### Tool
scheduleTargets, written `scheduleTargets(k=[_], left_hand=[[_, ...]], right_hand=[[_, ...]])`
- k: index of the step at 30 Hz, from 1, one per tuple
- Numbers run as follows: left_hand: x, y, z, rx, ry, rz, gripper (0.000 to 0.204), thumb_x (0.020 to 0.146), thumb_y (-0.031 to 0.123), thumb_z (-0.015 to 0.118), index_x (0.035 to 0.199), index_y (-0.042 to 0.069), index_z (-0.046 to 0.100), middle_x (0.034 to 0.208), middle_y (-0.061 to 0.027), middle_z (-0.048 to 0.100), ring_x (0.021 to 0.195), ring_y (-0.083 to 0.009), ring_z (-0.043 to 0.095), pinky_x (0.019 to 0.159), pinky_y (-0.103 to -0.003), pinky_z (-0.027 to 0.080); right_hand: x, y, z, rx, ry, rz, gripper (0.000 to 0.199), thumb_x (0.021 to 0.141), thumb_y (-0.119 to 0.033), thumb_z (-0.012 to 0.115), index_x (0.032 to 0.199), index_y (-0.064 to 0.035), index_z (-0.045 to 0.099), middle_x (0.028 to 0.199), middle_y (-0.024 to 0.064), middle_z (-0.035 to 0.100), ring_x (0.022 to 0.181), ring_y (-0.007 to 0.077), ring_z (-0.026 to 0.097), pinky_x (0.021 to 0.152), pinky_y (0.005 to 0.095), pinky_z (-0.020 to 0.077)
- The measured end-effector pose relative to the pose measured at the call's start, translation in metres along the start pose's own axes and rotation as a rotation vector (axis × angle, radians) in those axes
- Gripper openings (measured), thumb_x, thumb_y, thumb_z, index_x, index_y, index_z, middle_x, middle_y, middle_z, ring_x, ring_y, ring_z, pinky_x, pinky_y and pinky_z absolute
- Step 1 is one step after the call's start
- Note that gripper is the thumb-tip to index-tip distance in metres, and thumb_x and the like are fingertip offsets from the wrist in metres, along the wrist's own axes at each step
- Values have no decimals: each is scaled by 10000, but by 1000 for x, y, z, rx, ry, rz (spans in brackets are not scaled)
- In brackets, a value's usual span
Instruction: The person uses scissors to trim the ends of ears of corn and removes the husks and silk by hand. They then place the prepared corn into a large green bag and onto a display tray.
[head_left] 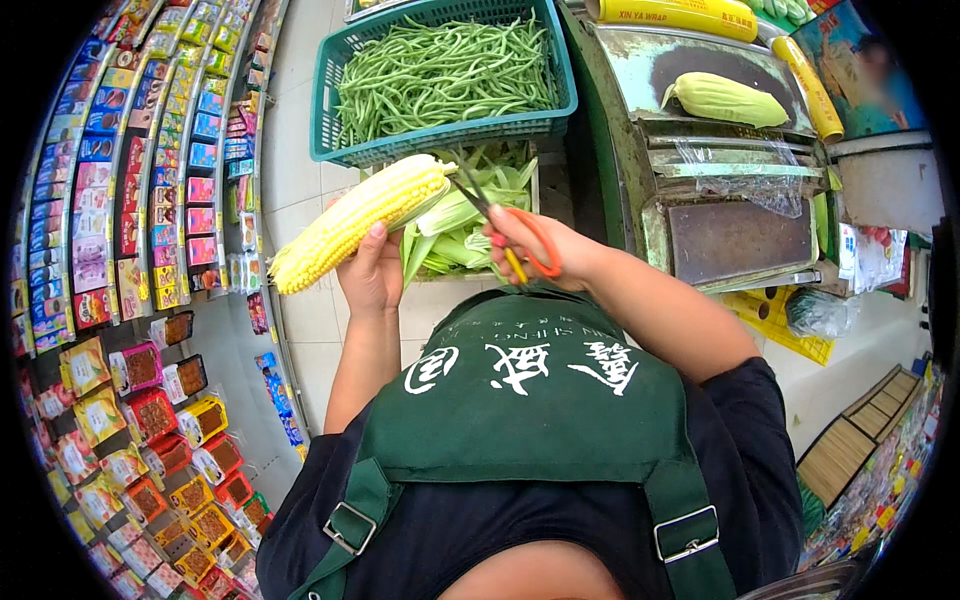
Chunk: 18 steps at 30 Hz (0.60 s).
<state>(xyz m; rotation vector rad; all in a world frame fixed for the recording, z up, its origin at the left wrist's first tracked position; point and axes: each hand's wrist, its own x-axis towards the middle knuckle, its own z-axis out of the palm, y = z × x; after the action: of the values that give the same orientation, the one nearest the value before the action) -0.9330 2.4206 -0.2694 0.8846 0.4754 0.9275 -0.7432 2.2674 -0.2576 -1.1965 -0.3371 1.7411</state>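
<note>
My left hand (374, 268) is closed round the lower side of a peeled yellow ear of corn (355, 220), which slants up to the right. A few pale green husk leaves still cling along its right side. In my right hand (545, 245) is a pair of scissors (540, 243) with orange and yellow handles. Its dark blades reach up to the stalk end of the corn, at the ear's upper right. Whether the blades touch the stalk I cannot tell. Below the corn, loose green husks (462, 225) fill a container whose rim is mostly hidden.
A teal crate (440, 150) heaped with green beans (450, 80) stands ahead. To the right, a worn green wrapping machine (735, 165) bears a husked-over corn ear (728, 98) and yellow film rolls (680, 14). Shelves of packaged snacks (130, 190) line the left.
</note>
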Motion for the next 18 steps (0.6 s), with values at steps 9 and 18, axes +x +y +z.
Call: scheduleTargets(k=[9,18], left_hand=[[-15,-9,-16,50,191,-35,540,873,-56,644,1338,81,406,1291,-91,533,1224,-246,517,1052,-423,432],[-28,-44,-27,-105,463,-176,473,920,34,636,1339,59,417,1291,-108,542,1214,-287,523,1028,-496,454]], right_hand=[[49,-4,19,-263,-23,66,633,940,-618,491,1049,3,544,722,56,495,582,150,516,507,301,483],[86,54,-19,-1076,141,-180,583,920,-491,541,820,72,654,752,244,653,616,369,650,611,452,534]])
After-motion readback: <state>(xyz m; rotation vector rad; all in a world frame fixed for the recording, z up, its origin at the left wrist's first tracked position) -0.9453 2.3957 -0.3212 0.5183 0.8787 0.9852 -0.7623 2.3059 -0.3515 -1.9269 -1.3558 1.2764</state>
